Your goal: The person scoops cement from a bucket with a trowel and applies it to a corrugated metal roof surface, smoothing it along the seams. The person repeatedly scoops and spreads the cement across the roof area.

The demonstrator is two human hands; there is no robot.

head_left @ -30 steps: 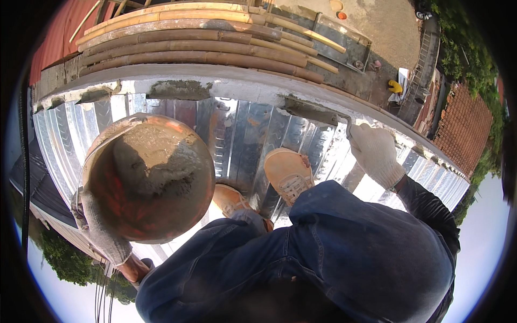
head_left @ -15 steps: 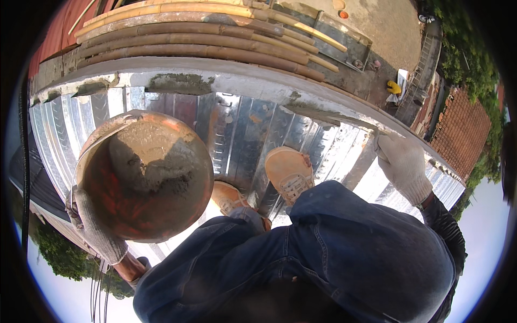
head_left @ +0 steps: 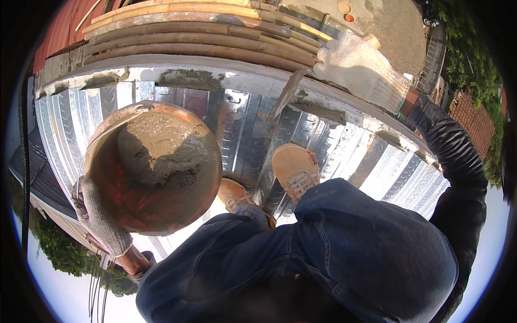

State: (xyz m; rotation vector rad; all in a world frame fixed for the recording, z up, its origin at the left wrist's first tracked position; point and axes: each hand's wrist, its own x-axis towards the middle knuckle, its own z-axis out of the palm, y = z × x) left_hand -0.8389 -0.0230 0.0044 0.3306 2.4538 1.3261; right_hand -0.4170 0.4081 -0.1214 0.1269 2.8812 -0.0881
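A round bucket (head_left: 161, 215) of wet grey mortar (head_left: 156, 140) rests on the shiny corrugated metal roofing at left. My left hand (head_left: 102, 220), in a knitted glove, is closed on the bucket at its left rim, by the wire handle. My right hand (head_left: 361, 70), gloved as well, reaches over the wall's top edge, fingers closed. From it a mortar-smeared trowel (head_left: 288, 94) points down over the wall's near edge; its handle is hidden in the glove. Patches of mortar (head_left: 191, 79) cling to the pale wall edge (head_left: 242, 81).
Corrugated metal sheets (head_left: 245, 129) lie under my two orange shoes (head_left: 293, 167). Beyond the wall lies a row of bamboo poles (head_left: 215, 37), with a yard (head_left: 388, 27) far below. Red sheeting (head_left: 62, 27) stands at far left, a tiled roof (head_left: 471, 121) at right. Cables (head_left: 99, 285) hang lower left.
My right hand has moved up and left from the wall's right part to above its middle, bringing the trowel into clear sight. My left hand stays on the bucket; the view shifts slightly.
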